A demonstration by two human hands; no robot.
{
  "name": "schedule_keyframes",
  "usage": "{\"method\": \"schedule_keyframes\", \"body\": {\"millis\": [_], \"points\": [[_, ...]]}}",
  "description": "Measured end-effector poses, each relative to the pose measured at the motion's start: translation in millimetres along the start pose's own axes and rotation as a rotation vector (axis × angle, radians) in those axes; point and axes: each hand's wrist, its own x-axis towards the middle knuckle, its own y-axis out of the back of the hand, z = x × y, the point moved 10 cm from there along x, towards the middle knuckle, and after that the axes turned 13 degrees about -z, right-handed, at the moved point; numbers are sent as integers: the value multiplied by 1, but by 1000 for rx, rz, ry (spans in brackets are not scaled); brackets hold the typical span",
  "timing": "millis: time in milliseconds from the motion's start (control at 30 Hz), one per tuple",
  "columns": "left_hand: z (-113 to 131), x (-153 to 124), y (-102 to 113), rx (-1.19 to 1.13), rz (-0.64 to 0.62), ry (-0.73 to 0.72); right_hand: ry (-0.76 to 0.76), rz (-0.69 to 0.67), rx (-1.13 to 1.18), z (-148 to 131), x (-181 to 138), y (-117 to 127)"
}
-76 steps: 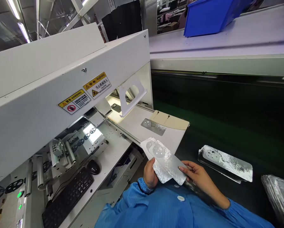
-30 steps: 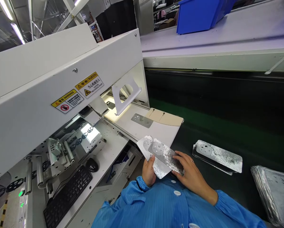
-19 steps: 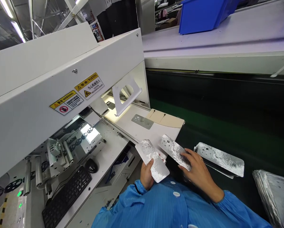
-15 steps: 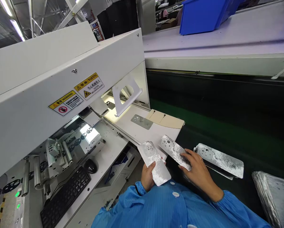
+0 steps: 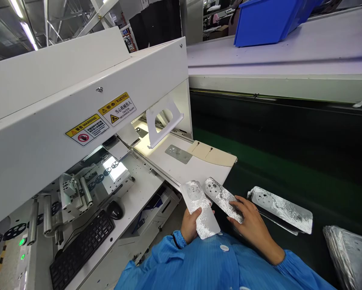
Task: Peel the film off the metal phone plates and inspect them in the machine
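My left hand (image 5: 189, 225) grips a silver, marbled phone back cover (image 5: 200, 208) by its lower edge, its camera holes pointing away from me. My right hand (image 5: 250, 222) holds a second silver cover (image 5: 223, 197) beside the first, fingers on top of it. Both covers hover at the near corner of the white machine table (image 5: 193, 171). Blue sleeves cover both my arms.
A grey cover (image 5: 178, 154) lies on the lit table under the white machine housing (image 5: 87, 100). A small stack of silver covers (image 5: 280, 208) rests on the dark green conveyor (image 5: 290, 169); another stack (image 5: 350, 251) sits far right. Keyboard (image 5: 81, 245) and mouse (image 5: 114, 210) lie lower left. A blue bin (image 5: 265, 22) stands behind.
The two covers were overlapped in my hands; my right hand pulled the top one off to the right, and both are now held side by side.
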Motion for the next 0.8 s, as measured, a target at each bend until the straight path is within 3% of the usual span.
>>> {"method": "schedule_keyframes", "body": {"millis": [433,800], "points": [[-8,4,10,6,-30,7,-10,3,-43,2,7,9],[-7,-1,16,24,-34,-5,10,-28,-131,-4,31,7]]}}
